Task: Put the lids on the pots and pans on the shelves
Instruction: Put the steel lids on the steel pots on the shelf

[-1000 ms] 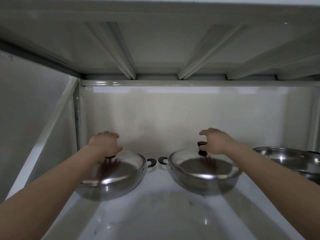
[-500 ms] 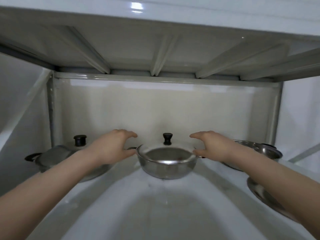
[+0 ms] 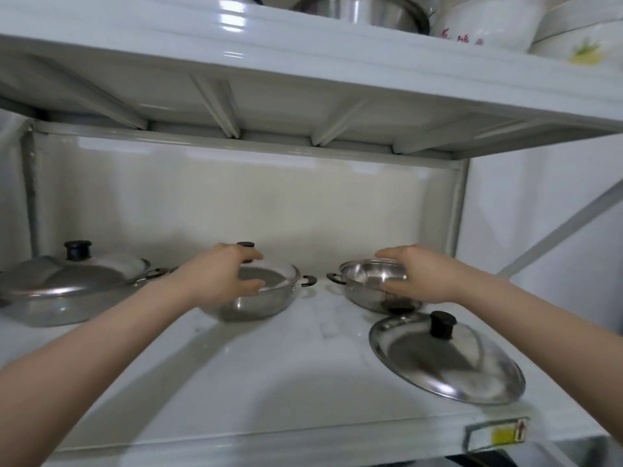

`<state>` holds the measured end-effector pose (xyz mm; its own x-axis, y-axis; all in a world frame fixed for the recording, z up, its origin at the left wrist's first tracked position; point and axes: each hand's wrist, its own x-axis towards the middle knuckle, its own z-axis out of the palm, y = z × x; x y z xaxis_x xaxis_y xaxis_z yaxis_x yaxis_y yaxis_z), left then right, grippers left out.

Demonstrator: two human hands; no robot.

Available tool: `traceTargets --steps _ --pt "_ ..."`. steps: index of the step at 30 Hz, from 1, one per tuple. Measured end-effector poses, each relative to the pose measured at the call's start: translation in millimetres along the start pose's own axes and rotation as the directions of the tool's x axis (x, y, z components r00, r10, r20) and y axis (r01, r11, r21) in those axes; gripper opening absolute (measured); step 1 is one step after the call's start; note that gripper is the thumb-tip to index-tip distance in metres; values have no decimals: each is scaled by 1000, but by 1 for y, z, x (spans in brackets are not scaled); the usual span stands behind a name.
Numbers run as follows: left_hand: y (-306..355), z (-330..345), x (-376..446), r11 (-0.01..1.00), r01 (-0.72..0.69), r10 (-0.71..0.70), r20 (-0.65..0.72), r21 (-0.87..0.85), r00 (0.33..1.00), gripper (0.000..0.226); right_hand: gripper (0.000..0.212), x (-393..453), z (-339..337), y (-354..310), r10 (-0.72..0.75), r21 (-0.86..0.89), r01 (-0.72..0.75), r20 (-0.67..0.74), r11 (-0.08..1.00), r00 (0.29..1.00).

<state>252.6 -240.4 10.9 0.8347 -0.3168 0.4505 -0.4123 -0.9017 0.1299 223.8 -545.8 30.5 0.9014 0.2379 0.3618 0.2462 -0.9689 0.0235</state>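
Observation:
Three steel pots stand in a row on the white shelf. The left pot and the middle pot each carry a lid with a black knob. The right pot has no lid. Its loose steel lid lies flat in front of it, near the shelf's front right. My left hand is spread against the middle pot's left side, fingers apart. My right hand wraps the right pot's rim, thumb on top and fingers underneath.
The upper shelf hangs low overhead and carries a steel pot and white bowls. A back panel closes the rear. A yellow sticker marks the front right edge.
The view has swung right and pulled back, bringing the uncovered pot and loose lid into sight. My right hand moved from beside the middle pot onto the uncovered pot.

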Motion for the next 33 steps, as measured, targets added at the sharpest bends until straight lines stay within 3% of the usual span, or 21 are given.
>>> traceTargets --steps 6,10,13,17,22,25,33 --pt "33 25 30 998 -53 54 19 -43 998 55 41 -18 0 36 54 14 -54 5 998 999" --pt "47 47 57 993 -84 88 43 -89 995 55 56 -22 8 57 113 1 -113 31 994 993" --pt "65 64 81 992 -105 112 91 -76 990 55 56 -25 14 70 154 -18 -153 55 988 987" --pt "84 93 113 994 -109 112 156 -27 981 55 58 -26 29 81 177 -88 -166 145 982 973" --pt "81 133 152 989 -106 82 214 103 973 38 48 -25 52 96 201 -170 -164 224 972 954" --pt "76 155 170 983 -93 52 244 159 968 37 41 -21 63 106 192 -147 -155 285 977 939" --pt "73 184 192 984 -35 1 193 174 981 26 36 -20 69 123 124 -67 -109 276 992 953"
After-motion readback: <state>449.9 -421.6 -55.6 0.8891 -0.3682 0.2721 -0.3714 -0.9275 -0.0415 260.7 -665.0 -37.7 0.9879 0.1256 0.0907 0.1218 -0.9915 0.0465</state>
